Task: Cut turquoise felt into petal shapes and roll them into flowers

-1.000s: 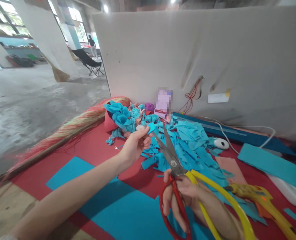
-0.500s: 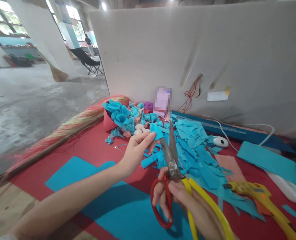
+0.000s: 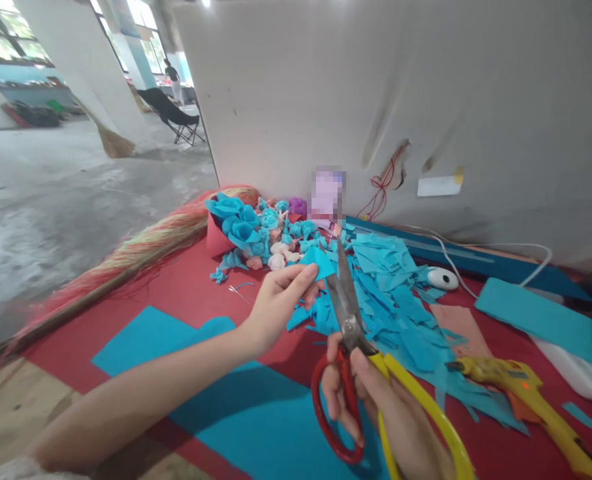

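Between the thumb and fingers of my left hand [image 3: 281, 303] is a small piece of blue paper [image 3: 320, 261]. My right hand [image 3: 391, 407] is closed around the red and yellow handles of a pair of scissors [image 3: 350, 313]. The blades point away from me, slightly parted, right beside the paper's edge. Beyond and to the right of the blades spreads a heap of blue paper strips [image 3: 401, 320]. Large blue sheets [image 3: 256, 407] lie on the red tabletop [image 3: 196, 293] below my left forearm.
Blue paper flowers in a red wrap [image 3: 236, 223] and small pink and blue flowers lie at the back. A yellow glue gun [image 3: 521, 383], a white device with a cord [image 3: 443, 278] and a folded blue stack [image 3: 536, 317] are at right. A wall [image 3: 296, 93] rises behind.
The scissors and my right hand have shifted slightly right and down, and the blades have drawn closer together. The blue piece in my left hand is angled differently, with more of it showing.
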`<state>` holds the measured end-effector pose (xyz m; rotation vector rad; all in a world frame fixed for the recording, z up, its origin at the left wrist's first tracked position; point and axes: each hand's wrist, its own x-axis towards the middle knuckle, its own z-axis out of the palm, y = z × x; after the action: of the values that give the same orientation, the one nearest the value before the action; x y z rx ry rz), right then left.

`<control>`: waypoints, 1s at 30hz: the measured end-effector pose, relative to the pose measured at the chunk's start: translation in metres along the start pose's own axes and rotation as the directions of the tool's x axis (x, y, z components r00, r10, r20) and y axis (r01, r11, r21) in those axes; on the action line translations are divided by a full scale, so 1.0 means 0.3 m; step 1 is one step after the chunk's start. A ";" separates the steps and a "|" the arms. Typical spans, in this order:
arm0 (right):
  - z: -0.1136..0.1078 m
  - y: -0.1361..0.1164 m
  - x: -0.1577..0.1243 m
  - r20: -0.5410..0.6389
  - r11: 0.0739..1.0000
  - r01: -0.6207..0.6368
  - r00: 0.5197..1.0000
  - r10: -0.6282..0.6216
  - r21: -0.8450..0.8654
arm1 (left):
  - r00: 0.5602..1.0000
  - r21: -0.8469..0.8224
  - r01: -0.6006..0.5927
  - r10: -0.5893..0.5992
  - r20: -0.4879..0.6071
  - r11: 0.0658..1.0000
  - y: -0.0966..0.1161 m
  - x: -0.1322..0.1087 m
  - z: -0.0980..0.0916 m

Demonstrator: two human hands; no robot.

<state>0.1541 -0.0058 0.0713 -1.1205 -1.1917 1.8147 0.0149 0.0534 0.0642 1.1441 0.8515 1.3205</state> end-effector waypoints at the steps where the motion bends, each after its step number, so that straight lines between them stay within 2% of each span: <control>1: -0.002 -0.001 -0.004 0.003 1.000 -0.004 1.000 0.004 -0.002 | 1.000 -0.003 -0.001 0.001 0.003 1.000 0.002 0.001 -0.002; 7: -0.013 0.015 -0.024 0.011 1.000 -0.003 1.000 0.003 -0.031 | 1.000 0.008 0.000 0.000 0.003 1.000 0.022 0.010 -0.006; 17: -0.025 0.013 -0.042 -0.091 0.976 -0.136 0.988 0.122 -0.168 | 1.000 -0.046 -0.001 0.001 -0.009 0.999 0.029 0.020 -0.016; 21: -0.040 -0.011 -0.045 -0.243 0.984 -0.090 0.969 0.051 -0.156 | 1.000 -0.125 -0.005 0.002 -0.027 0.992 0.020 0.033 -0.018; 25: -0.040 -0.039 -0.035 -0.180 0.999 -0.029 0.983 0.025 -0.018 | 0.999 -0.192 0.042 -0.037 0.033 0.980 0.021 0.032 -0.007; 27: -0.040 -0.051 -0.030 -0.194 0.997 0.055 0.979 -0.065 -0.055 | 0.993 -0.186 0.077 -0.060 0.098 0.979 0.022 0.025 -0.002; 30: -0.045 -0.065 -0.030 -0.207 0.970 0.134 0.963 -0.176 -0.201 | 0.978 -0.131 0.089 -0.061 0.200 0.987 0.020 0.013 0.000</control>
<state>0.1715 -0.0022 0.0893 -1.2607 -1.2940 1.4410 0.0137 0.0567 0.0703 1.0999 0.6425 1.1657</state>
